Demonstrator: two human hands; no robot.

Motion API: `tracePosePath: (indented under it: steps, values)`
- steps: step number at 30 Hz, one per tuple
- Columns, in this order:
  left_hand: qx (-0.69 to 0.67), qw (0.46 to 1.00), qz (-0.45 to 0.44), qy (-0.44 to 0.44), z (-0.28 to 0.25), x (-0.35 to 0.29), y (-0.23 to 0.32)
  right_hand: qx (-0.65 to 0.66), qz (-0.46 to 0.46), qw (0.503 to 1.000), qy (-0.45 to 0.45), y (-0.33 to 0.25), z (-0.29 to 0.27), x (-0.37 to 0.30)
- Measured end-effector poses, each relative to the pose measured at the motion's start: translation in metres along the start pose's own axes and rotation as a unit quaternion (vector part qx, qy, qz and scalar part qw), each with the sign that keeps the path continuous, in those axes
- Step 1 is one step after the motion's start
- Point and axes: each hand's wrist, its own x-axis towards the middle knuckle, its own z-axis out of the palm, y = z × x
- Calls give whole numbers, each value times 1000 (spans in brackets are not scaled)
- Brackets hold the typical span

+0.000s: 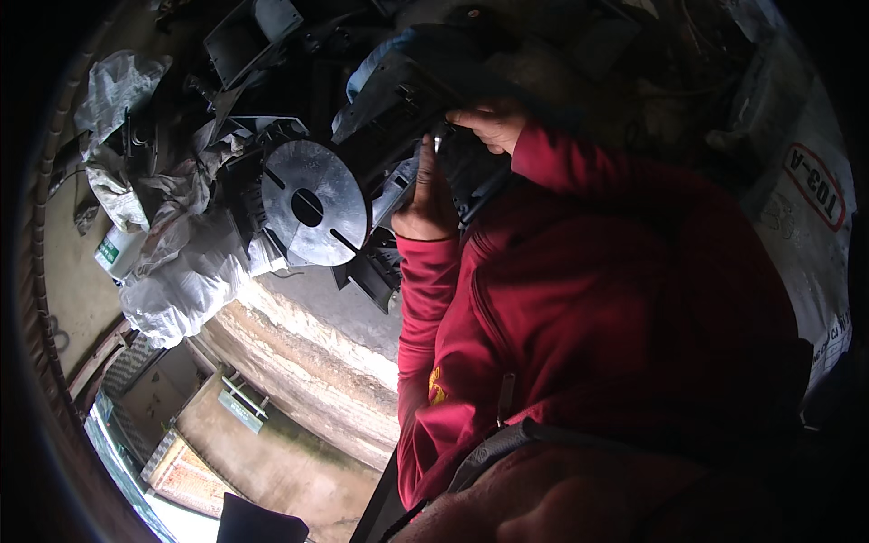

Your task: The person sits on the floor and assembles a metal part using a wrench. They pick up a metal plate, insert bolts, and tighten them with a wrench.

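My left hand reaches up among dark metal parts, its index finger straight and the others curled in. Close beside that fingertip is a small shiny metal piece, too small to name. My right hand comes from the right, index finger pointing left over the same spot and the other fingers bent. Shadow hides what either hand grips. Left of my hands stands a round grey metal disc with a central hole and slots. Behind them rises a dark metal plate.
White plastic sacks and a white jug are heaped at the left. Angled metal brackets stick out below the disc. A low, rough wall ledge runs below them. A large white sack stands at the right.
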Motion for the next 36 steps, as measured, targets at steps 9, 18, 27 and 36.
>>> tracePosePath:
  steps: [9, 18, 27, 36]
  values:
    - [-75, 991, 73, 86, 8, 3, -2, 6, -18, 1000, -2, 4, 0, 5]
    - [-30, 999, -8, -17, 5, 1, 0, 45, 8, 999, -20, 5, -3, 8]
    - [-166, 980, 1, 113, -17, 4, -2, 28, 6, 999, -16, -3, -3, 2]
    - [-188, 979, -41, 65, -23, -31, -13, 38, 33, 999, -6, -2, -7, 3]
